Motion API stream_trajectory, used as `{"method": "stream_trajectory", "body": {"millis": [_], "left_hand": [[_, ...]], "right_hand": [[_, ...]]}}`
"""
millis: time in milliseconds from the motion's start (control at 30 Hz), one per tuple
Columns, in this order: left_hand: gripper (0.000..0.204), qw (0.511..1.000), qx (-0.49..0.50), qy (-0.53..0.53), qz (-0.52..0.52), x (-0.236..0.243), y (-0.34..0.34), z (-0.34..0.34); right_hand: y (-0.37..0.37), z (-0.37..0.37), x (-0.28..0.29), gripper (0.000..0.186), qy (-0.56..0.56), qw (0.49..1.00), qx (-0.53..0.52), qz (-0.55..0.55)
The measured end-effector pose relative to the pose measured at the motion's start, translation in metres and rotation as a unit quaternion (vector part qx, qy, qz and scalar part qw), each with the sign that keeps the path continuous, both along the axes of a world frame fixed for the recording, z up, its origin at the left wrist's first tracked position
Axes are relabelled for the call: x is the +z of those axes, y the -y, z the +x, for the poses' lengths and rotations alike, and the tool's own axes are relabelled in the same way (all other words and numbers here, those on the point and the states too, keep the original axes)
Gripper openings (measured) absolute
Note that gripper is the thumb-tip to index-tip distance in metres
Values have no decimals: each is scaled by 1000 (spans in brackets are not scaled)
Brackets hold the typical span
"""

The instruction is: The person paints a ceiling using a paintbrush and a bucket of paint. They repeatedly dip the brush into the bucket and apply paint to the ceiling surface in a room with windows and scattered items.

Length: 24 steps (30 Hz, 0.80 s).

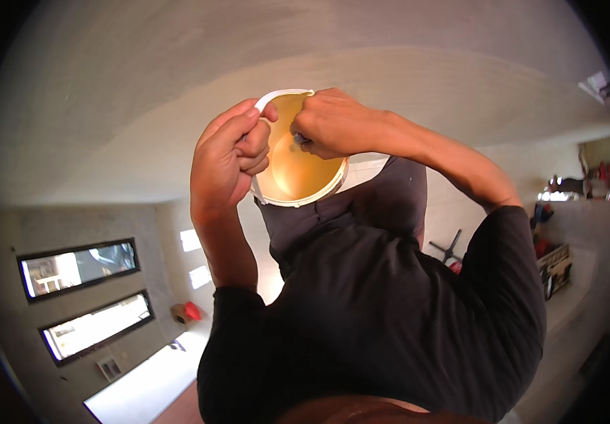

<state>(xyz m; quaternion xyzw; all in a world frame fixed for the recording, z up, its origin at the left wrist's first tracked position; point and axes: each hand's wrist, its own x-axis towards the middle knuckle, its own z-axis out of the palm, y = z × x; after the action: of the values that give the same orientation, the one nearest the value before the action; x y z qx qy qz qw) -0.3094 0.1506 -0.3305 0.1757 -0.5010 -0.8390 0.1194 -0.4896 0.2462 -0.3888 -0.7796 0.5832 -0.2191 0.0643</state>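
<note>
A white-rimmed bucket (303, 177) with a yellowish inside is held up in front of me, its mouth tilted toward me. My left hand (230, 152) is closed on the left side of its rim, where a white strip like a handle runs along the edge. On the opposite side, my right hand (333, 124) reaches over the rim, its fingers curled down into the mouth. Something small and greyish shows under those fingers, too hidden to name. What lies at the bucket's bottom cannot be made out.
A plain grey wall (319, 63) curves across the far side. Two narrow black-framed windows (78, 268) are at left, with a red object (192, 311) near them. At right, a black stand base (448, 245) rests on the pale floor near a crate-like object (554, 268).
</note>
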Motion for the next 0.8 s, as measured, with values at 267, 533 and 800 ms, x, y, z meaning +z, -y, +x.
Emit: {"method": "stream_trajectory", "body": {"millis": [267, 533, 800], "left_hand": [[22, 1000, -13, 20, -7, -2, -15, -21], [20, 1000, -10, 15, 24, -6, -15, -22], [20, 1000, 14, -13, 12, -17, -10, -24]], "right_hand": [[-15, -15, -11, 14, 33, 999, 16, -14], [-35, -19, 12, 14, 15, 985, -33, -168], [-52, -10, 12, 18, 206, 958, -168, -110]]}}
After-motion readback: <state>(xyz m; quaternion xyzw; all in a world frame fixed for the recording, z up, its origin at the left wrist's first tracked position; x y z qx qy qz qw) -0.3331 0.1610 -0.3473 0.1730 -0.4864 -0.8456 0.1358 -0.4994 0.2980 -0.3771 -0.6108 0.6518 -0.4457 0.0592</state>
